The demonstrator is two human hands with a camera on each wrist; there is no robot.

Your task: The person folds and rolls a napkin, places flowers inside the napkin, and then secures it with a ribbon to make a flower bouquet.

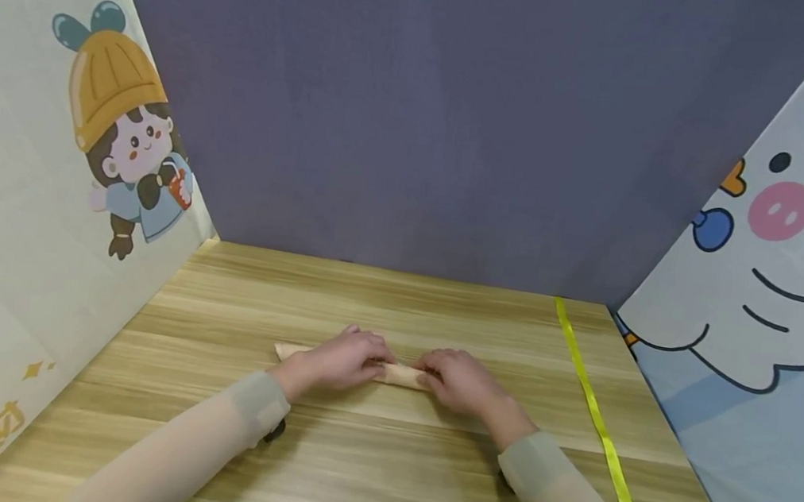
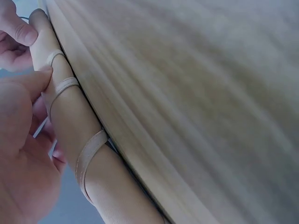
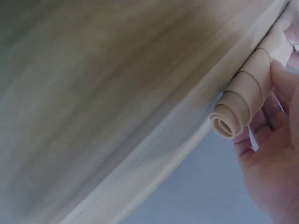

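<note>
A beige rolled-up sheet (image 1: 401, 376), like a soft mat, lies lengthwise across the table between the two hands. My left hand (image 1: 344, 359) grips it left of its middle, thumb on the near side. Its left end sticks out past that wrist. Near the right end, my right hand (image 1: 464, 382) holds the roll between thumb and curled fingers. In the left wrist view, narrow stitched bands cross the roll (image 2: 77, 112). From the right wrist, the coiled end of the roll (image 3: 225, 125) shows several layers wound in a spiral.
Under the hands is a wood-grain table (image 1: 383, 465). A yellow strip (image 1: 593, 403) runs front to back along its right side. A dark panel (image 1: 413, 124) stands behind, with printed cartoon panels at left (image 1: 14, 169) and right (image 1: 784, 316).
</note>
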